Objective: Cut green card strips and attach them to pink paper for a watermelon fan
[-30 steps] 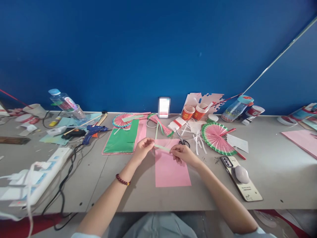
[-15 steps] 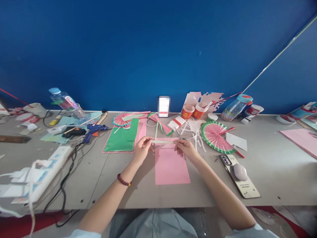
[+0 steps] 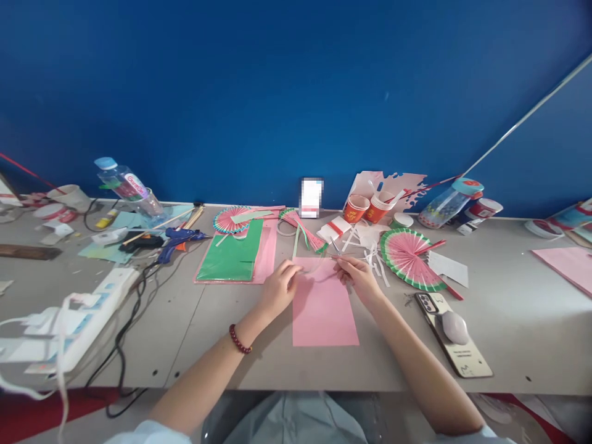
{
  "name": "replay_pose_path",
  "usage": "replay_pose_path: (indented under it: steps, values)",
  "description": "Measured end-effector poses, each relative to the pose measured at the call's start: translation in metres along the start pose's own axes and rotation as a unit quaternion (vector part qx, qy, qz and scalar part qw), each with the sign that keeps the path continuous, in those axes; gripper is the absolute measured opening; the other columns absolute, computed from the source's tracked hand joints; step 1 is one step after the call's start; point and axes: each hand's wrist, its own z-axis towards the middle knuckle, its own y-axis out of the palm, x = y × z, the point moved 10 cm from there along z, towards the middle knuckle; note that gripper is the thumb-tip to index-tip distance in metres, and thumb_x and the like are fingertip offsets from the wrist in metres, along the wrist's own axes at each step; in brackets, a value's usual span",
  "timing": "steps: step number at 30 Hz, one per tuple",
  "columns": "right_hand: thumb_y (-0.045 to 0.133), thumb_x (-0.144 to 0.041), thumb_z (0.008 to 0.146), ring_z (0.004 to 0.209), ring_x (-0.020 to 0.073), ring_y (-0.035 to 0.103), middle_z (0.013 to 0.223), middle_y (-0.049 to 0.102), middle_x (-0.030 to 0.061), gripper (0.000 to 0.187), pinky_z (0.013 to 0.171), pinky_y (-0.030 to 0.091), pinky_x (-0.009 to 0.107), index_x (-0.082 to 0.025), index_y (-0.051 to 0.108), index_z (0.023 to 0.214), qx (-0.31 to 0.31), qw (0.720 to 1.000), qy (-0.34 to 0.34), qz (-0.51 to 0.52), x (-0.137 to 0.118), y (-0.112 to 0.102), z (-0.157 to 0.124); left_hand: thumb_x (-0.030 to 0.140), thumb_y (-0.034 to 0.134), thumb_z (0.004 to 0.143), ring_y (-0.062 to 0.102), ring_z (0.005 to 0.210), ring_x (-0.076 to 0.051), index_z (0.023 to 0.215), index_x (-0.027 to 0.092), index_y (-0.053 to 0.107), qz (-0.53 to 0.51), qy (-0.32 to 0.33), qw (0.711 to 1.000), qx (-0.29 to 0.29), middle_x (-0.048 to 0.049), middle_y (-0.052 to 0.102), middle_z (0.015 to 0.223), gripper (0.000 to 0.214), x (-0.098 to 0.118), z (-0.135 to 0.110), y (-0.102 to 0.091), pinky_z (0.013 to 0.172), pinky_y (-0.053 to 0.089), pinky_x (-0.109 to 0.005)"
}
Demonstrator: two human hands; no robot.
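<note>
A narrow pale green paper strip (image 3: pixel 315 269) stretches between my two hands, sagging and seen nearly edge-on. My left hand (image 3: pixel 280 285) pinches one end of it, and my right hand (image 3: pixel 361 281) pinches the other, fingers closed. Below them a pink paper sheet (image 3: pixel 324 314) lies flat on the table, its upper corners near my fingertips. Scissors (image 3: pixel 337 248) lie just beyond my right hand, partly hidden by it. Behind the pink sheet is another pale green strip (image 3: pixel 296 242), beside a folded pink and green paper fan (image 3: pixel 308 233).
Left of my hands are a green paper pack (image 3: pixel 231 256), a blue glue gun (image 3: pixel 178 240) and a power strip (image 3: pixel 95 314). To the right are white paper scraps (image 3: pixel 377 262), an open watermelon fan (image 3: pixel 409 259) and a phone (image 3: pixel 456 345) with a mouse (image 3: pixel 454 327) on it. Red paper cups (image 3: pixel 356 209) stand behind.
The strip was flat and taut with its face showing; now it is turned edge-on and bends downward. Both hands appear slightly farther right, as the whole view has shifted a little.
</note>
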Motion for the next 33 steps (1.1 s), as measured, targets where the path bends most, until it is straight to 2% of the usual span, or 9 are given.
replay_pose_path:
  steps: [8, 11, 14, 17, 20, 22, 27, 33]
  values:
    - [0.073, -0.042, 0.066, 0.058, 0.0116, 0.054, 0.070, 0.064, 0.0043, 0.030, 0.052, 0.043, 0.025, -0.016, 0.071, 0.081, 0.017, 0.999, -0.003, 0.038, -0.004, -0.003, 0.001, 0.012, 0.044, 0.089, 0.060, 0.070, -0.010, 0.094, 0.021, 0.058, 0.057, 0.021, 0.998, 0.021, -0.0015, 0.063, 0.091, 0.018, 0.005, -0.002, -0.002, 0.062, 0.045, -0.020]
    - [0.069, -0.041, 0.069, 0.059, 0.0117, 0.055, 0.071, 0.065, 0.0044, 0.030, 0.054, 0.044, 0.025, -0.016, 0.071, 0.085, 0.019, 1.000, -0.017, -0.011, -0.004, -0.005, 0.002, 0.010, 0.044, 0.087, 0.060, 0.071, -0.011, 0.092, 0.021, 0.057, 0.090, 0.034, 0.995, 0.031, -0.0013, 0.063, 0.088, 0.018, 0.008, -0.002, -0.005, 0.061, 0.044, -0.020]
    - [0.063, -0.036, 0.072, 0.056, 0.0119, 0.053, 0.066, 0.063, 0.0022, 0.029, 0.053, 0.044, 0.025, -0.016, 0.070, 0.092, 0.020, 0.994, -0.044, -0.102, -0.005, -0.006, 0.003, 0.009, 0.044, 0.086, 0.062, 0.075, -0.013, 0.089, 0.021, 0.057, 0.151, 0.044, 0.986, 0.046, -0.0018, 0.064, 0.088, 0.018, 0.011, -0.001, -0.009, 0.062, 0.044, -0.022]
    - [0.055, -0.031, 0.075, 0.053, 0.0125, 0.052, 0.067, 0.064, 0.0025, 0.026, 0.051, 0.042, 0.025, -0.017, 0.070, 0.092, 0.039, 0.972, -0.095, -0.209, -0.013, -0.007, 0.002, 0.008, 0.044, 0.086, 0.063, 0.079, -0.015, 0.088, 0.021, 0.057, 0.205, 0.046, 0.977, 0.039, -0.0025, 0.065, 0.089, 0.019, 0.009, 0.000, -0.007, 0.066, 0.044, -0.024]
    - [0.051, -0.028, 0.077, 0.059, 0.0143, 0.054, 0.074, 0.067, 0.0045, 0.024, 0.056, 0.044, 0.027, -0.018, 0.070, 0.089, 0.056, 0.932, -0.175, -0.312, -0.028, -0.002, -0.003, 0.007, 0.044, 0.086, 0.062, 0.078, -0.015, 0.088, 0.021, 0.058, 0.230, 0.040, 0.972, 0.024, -0.0031, 0.065, 0.088, 0.020, 0.004, 0.001, -0.004, 0.065, 0.044, -0.025]
    - [0.050, -0.027, 0.079, 0.060, 0.0152, 0.055, 0.073, 0.066, 0.0038, 0.025, 0.060, 0.045, 0.028, -0.019, 0.070, 0.091, 0.057, 0.911, -0.201, -0.356, -0.033, 0.002, -0.006, 0.008, 0.044, 0.086, 0.061, 0.074, -0.015, 0.086, 0.021, 0.057, 0.242, 0.034, 0.969, 0.019, -0.0030, 0.063, 0.085, 0.019, 0.001, 0.002, -0.004, 0.062, 0.042, -0.025]
    - [0.049, -0.026, 0.082, 0.064, 0.0162, 0.058, 0.079, 0.068, 0.0035, 0.026, 0.063, 0.046, 0.028, -0.020, 0.067, 0.100, 0.046, 0.903, -0.193, -0.380, -0.030, 0.007, -0.007, 0.007, 0.043, 0.085, 0.059, 0.072, -0.016, 0.082, 0.021, 0.056, 0.272, 0.013, 0.962, -0.014, -0.0033, 0.060, 0.082, 0.019, -0.007, 0.004, -0.001, 0.058, 0.039, -0.026]
    - [0.045, -0.024, 0.085, 0.079, 0.0214, 0.059, 0.082, 0.067, 0.0066, 0.026, 0.074, 0.046, 0.033, -0.019, 0.067, 0.099, 0.085, 0.863, -0.261, -0.423, -0.043, 0.001, -0.009, 0.007, 0.042, 0.084, 0.060, 0.071, -0.017, 0.087, 0.020, 0.057, 0.291, -0.028, 0.955, -0.042, -0.0048, 0.060, 0.088, 0.021, -0.017, 0.005, 0.002, 0.055, 0.038, -0.028]
